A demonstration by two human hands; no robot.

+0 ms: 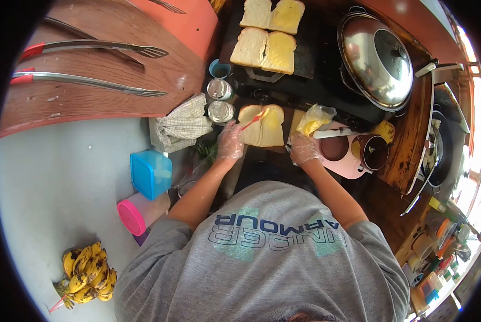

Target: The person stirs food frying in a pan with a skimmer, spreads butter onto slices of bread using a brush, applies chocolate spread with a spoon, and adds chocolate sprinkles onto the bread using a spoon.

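My left hand (230, 142), in a clear plastic glove, is closed on a small red utensil (255, 118) whose tip is over a pair of bread slices (256, 131). The right slice has a yellow spread on it; the left one looks mostly plain. Just right of the bread, my gloved right hand (303, 148) is closed round the lower part of a clear plastic bag (314, 121) with yellow stuff in it. A knife (334, 132) with a white handle lies beside that hand, over a pink tray (349, 167).
More bread slices, two of them yellow-topped, lie on a dark griddle (305, 53). A lidded pan (377, 61) stands at the upper right. Tongs (95, 47), two jars (220, 100), a cloth (181, 126), a blue container (151, 174) and bananas (90, 273) are on the left.
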